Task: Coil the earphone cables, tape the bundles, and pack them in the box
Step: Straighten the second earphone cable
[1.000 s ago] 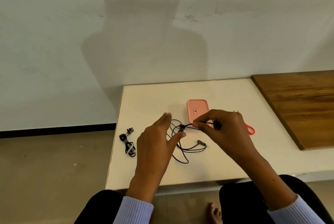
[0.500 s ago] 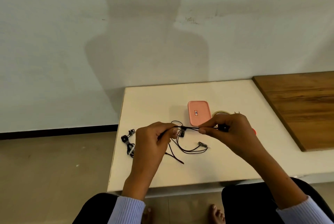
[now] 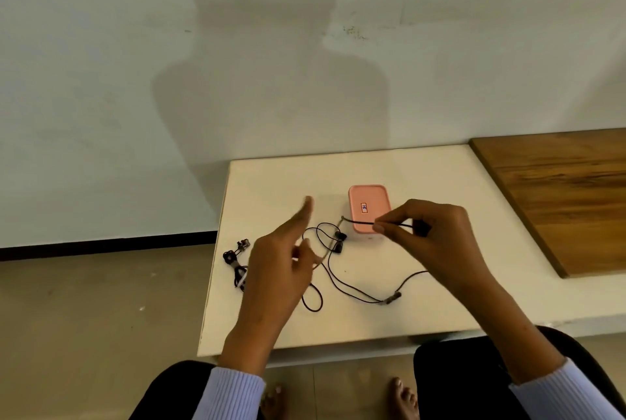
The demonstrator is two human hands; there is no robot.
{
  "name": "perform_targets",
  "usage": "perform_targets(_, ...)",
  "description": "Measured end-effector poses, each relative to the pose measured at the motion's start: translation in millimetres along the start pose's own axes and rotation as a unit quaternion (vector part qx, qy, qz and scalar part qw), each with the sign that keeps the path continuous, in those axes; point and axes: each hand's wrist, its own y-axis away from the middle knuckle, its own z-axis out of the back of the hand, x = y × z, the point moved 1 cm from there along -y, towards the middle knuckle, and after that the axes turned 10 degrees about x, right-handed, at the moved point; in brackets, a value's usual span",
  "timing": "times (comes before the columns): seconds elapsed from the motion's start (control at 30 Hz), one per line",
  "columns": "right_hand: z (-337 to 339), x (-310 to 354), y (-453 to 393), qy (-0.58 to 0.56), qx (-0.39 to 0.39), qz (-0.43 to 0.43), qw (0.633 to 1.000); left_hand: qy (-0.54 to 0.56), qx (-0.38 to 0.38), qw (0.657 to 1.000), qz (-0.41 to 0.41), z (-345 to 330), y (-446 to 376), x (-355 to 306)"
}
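A loose black earphone cable [image 3: 342,287] sprawls over the white table [image 3: 389,321], its plug end [image 3: 391,298] lying near the front. My right hand [image 3: 426,233] pinches a folded stretch of this cable in front of the pink box [image 3: 368,208], which stands closed. The two earbuds [image 3: 338,242] hang below the pinched part. My left hand [image 3: 281,264] hovers over the cable's left loops with its fingers stretched out, motion-blurred, holding nothing I can make out. A second black earphone bundle [image 3: 237,262] lies coiled near the table's left edge.
A dark wooden board [image 3: 562,196] covers the table's right side. The table's front edge runs just above my knees, and the floor lies to the left. A plain wall stands behind the table.
My left hand has let go of the cable and opened, its fingers swinging up. My right hand has pulled the pinched cable to the right, stretching the loops out across the table.
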Motion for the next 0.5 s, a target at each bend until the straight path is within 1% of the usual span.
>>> perform_targets(0.03,-7,4,-1,0.009,0.014,0.009,1.000,0.017,0.008,0.999,-0.030,-5,-1,-5)
perform_targets(0.1,-19,11,-4,0.019,0.039,0.030,0.999,0.023,0.017,0.998,-0.064,-14,-3,-10)
perform_targets(0.2,-27,15,-7,-0.005,0.052,0.049,0.997,0.002,0.002,0.996,-0.085,-18,-8,-9)
perform_targets(0.3,-27,11,-8,-0.028,0.067,0.039,0.997,0.005,0.000,0.996,-0.091,-12,-12,-2)
perform_targets(0.37,-23,5,-9,-0.025,0.071,0.019,0.997,0.077,-0.003,0.996,-0.044,-4,-12,4)
perform_targets(0.43,-16,-2,-9,-0.025,0.062,0.001,0.998,0.158,-0.025,0.987,0.016,6,-12,12)
perform_targets(0.5,-8,-10,-8,-0.021,0.052,-0.011,0.998,0.192,-0.042,0.979,0.051,15,-11,19)
